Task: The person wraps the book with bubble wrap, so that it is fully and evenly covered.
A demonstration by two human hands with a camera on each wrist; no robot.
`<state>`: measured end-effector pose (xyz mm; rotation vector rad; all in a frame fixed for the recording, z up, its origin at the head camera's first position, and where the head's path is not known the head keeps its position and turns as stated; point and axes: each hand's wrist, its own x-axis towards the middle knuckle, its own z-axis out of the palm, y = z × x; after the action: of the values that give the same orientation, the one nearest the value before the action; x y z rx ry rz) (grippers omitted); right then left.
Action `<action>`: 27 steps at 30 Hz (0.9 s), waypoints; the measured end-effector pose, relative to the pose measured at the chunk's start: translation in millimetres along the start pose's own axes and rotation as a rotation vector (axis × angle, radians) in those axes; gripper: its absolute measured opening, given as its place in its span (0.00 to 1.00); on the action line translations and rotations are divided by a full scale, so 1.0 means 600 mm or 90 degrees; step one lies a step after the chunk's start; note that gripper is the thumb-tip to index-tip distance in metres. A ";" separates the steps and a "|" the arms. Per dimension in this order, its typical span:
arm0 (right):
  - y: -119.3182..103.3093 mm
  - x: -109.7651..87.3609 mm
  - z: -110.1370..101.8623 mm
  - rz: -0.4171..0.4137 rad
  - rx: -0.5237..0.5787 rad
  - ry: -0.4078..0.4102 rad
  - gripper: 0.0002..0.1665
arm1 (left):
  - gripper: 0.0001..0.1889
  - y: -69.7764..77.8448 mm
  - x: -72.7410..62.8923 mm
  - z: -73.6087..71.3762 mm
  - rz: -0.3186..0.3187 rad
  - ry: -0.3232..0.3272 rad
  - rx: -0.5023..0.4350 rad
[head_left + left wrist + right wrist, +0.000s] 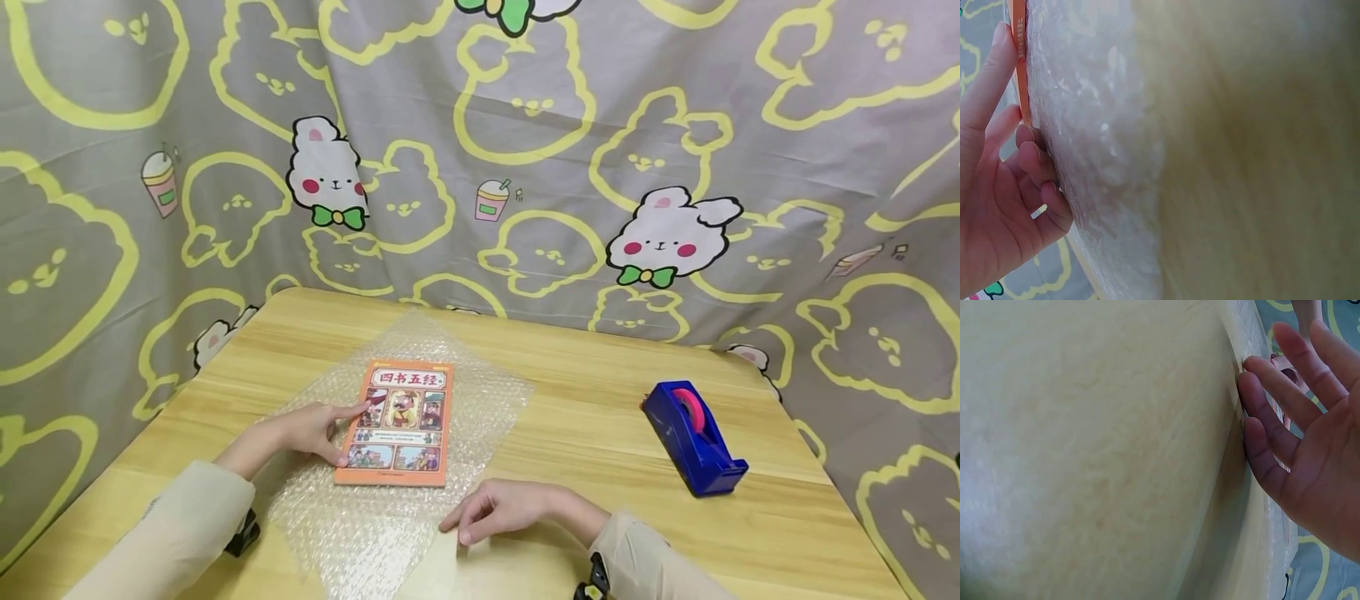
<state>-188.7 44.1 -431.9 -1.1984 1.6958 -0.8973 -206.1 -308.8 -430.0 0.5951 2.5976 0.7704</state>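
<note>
My left grip (pixel 309 429) is at the left edge of the orange book (pixel 405 417), thumb near the lower left corner, index finger higher up on the cover, a gap between the two. Contact only, nothing enclosed. From the left wrist, my other fingers bend loosely against the bubble wrap (pixel 367 533) beside the orange edge.

Book lies flat, cover up, on the wrap, left of the middle of the surface (pixel 577 408). Red Chinese title at the far end, cartoon panels below it. Wrap is clear, spread out as a diamond, one corner toward me, one pointing away; it shows on all sides of the book.

My right grip (pixel 506 507) is relaxed, fingers slightly bent, holds nothing. It is low by the wrap's near right edge, fingertips down; can't tell if they touch wrap or just the wood.

Blue tape dispenser (pixel 705 462) on the right, well apart from the book, set at a slant, pink roll (pixel 696 412) inside. Light sleeves (pixel 180 521) on both my arms. Behind, grey cloth (pixel 420 100) with yellow outlines and white rabbits.
</note>
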 end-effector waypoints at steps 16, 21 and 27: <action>-0.012 0.007 0.017 -0.068 -0.027 -0.006 0.19 | 0.49 -0.005 0.001 0.002 0.022 0.003 0.011; -0.014 0.015 0.026 -0.104 0.033 -0.008 0.20 | 0.49 -0.003 0.002 0.001 0.024 0.004 0.017; -0.011 0.019 0.035 -0.096 0.053 0.077 0.19 | 0.49 0.001 0.001 0.000 0.011 0.002 0.014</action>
<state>-169.0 29.4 -436.9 -1.2504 1.6607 -1.1416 -206.2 -308.0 -429.9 0.6250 2.6105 0.7491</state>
